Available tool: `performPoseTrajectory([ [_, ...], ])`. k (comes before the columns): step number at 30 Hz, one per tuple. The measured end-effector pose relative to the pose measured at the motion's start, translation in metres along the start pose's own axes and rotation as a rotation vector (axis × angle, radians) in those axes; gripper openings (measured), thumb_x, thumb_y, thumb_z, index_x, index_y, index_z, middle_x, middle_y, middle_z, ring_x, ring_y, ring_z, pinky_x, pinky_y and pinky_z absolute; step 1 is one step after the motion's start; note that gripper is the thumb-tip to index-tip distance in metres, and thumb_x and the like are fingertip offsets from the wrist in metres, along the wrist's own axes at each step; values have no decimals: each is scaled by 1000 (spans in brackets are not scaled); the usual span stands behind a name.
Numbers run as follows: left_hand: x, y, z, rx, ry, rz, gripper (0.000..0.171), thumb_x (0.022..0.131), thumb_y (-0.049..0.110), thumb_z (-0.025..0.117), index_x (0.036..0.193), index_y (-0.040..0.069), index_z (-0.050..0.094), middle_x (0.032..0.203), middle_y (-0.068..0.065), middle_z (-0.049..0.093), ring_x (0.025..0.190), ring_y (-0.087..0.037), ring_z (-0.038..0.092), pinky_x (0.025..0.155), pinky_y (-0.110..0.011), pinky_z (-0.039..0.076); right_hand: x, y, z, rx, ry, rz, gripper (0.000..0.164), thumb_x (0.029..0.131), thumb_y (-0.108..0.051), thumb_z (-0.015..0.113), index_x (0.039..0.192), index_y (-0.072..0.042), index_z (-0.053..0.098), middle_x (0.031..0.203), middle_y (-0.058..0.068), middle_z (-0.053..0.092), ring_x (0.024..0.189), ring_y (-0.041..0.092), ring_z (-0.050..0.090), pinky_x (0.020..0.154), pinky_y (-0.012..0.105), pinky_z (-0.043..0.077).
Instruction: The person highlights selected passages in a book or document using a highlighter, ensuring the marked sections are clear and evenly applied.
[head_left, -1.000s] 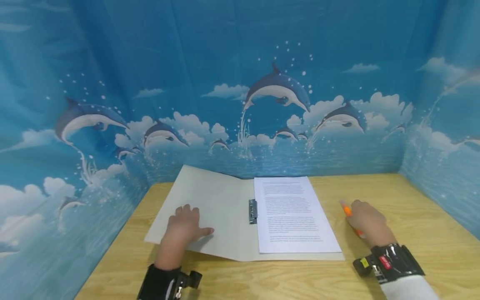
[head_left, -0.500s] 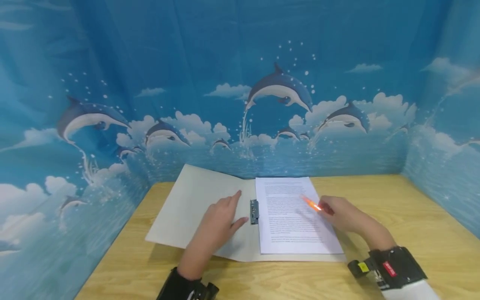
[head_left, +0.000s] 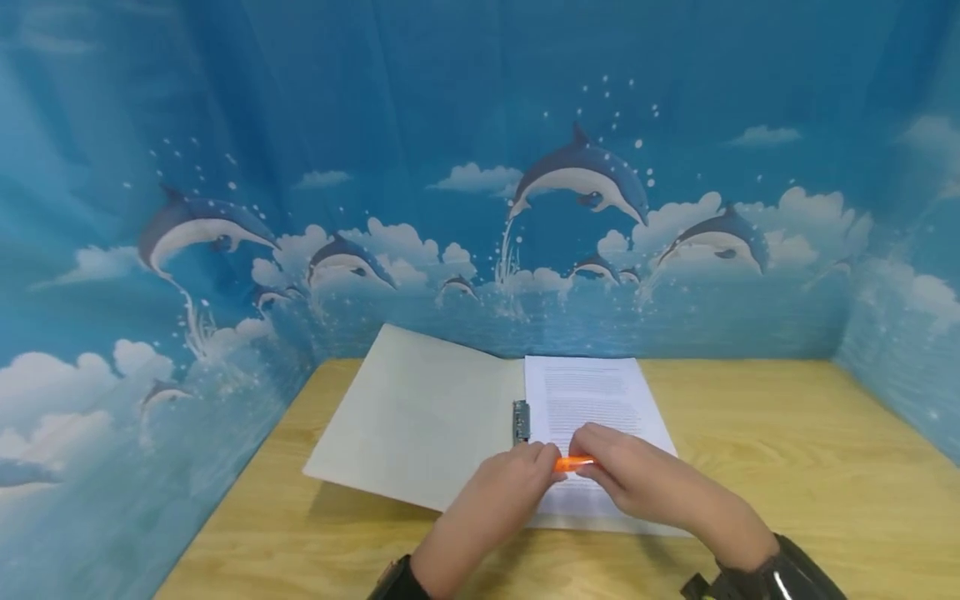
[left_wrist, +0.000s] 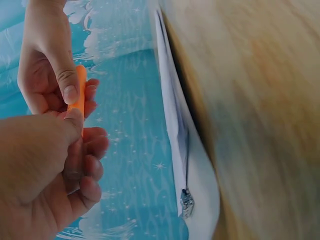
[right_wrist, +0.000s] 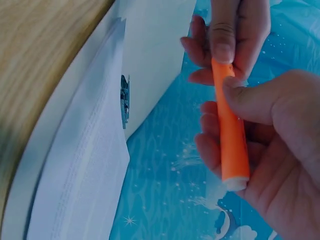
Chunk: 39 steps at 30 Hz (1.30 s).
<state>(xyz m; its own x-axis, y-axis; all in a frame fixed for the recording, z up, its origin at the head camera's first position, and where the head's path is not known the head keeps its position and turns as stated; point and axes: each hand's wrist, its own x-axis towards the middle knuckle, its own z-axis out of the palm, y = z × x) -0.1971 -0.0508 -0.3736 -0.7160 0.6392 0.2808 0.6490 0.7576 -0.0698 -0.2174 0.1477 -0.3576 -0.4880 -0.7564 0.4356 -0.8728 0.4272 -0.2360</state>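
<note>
Both hands hold one orange highlighter (head_left: 576, 462) over the printed sheets (head_left: 588, 387). My left hand (head_left: 504, 485) pinches its capped end; in the left wrist view the see-through cap (left_wrist: 74, 162) lies along the curled fingers, thumb on top. My right hand (head_left: 637, 475) grips the orange barrel (right_wrist: 232, 132) between thumb and fingers, with the pale tail end showing below. The fingertips of the two hands are close together along the highlighter. Beneath them lies an open, light grey folder (head_left: 412, 425) with a metal clip (head_left: 521, 421) near its fold.
The folder's left cover stands slightly raised off the wooden table (head_left: 757, 433). A blue curtain (head_left: 420, 108) printed with dolphins and clouds hangs behind the table and at both sides.
My right hand has carried the highlighter leftward from the table over the sheets. My left hand has left the folder's left cover, moved right, and taken hold of the highlighter's cap end.
</note>
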Motion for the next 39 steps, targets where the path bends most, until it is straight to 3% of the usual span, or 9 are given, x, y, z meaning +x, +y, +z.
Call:
performPoseTrajectory([
  [4,-1,-2,4,-23,-11,-8,20,94,30,52,102,11,53,76,5,57,65,-5,44,54,-13,47,3,-1,4,-15,-49,51,10,90,-9,58,87,-14,49,74,-9,52,67,4,48,59,26,52],
  [9,-2,-7,9,8,42,17,19,94,32,52,101,14,52,69,6,53,58,-4,41,47,-15,40,5,-3,8,10,-130,116,7,92,-7,53,97,-12,54,87,-6,62,83,5,58,73,34,58],
  [13,-2,-10,10,91,66,54,21,92,31,56,105,15,54,72,6,59,58,-5,42,50,-15,42,5,-6,11,-45,-136,140,12,92,-8,52,102,-11,60,93,-4,65,90,9,60,80,36,57],
  [16,-1,-8,11,100,25,54,21,92,28,56,106,14,54,80,6,63,62,-4,45,55,-13,46,5,-7,13,-96,-120,145,11,90,-7,55,98,-10,61,89,-3,64,86,10,60,78,35,57],
  [18,-1,-8,12,81,-14,48,21,92,28,56,108,14,53,83,5,65,62,-3,46,56,-12,48,5,-8,14,-117,-117,147,12,89,-5,55,98,-11,61,89,-3,64,85,9,59,77,34,57],
  [21,-2,-9,12,23,-60,45,20,94,28,53,109,15,50,74,6,61,54,-3,44,50,-12,43,4,-8,16,-144,-108,139,14,87,-3,55,96,-12,61,87,-5,64,83,8,59,75,32,58],
  [28,-4,-16,7,-136,-30,106,13,97,30,46,101,18,47,54,10,40,43,-4,33,41,-16,26,3,-10,12,-123,-117,150,12,87,-6,57,94,-15,61,85,-8,62,81,6,58,73,31,57],
  [34,-5,-19,9,-179,2,159,15,98,31,44,96,17,48,50,10,35,41,-1,29,41,-14,21,1,-9,10,-61,-154,153,11,90,-8,55,92,-17,61,85,-8,64,80,3,58,72,31,57],
  [39,-7,-21,13,-184,-12,184,16,98,32,43,98,17,48,49,9,33,39,-2,29,40,-15,20,0,-9,11,-55,-163,138,11,90,-9,55,95,-16,63,86,-8,64,81,4,59,73,32,58],
])
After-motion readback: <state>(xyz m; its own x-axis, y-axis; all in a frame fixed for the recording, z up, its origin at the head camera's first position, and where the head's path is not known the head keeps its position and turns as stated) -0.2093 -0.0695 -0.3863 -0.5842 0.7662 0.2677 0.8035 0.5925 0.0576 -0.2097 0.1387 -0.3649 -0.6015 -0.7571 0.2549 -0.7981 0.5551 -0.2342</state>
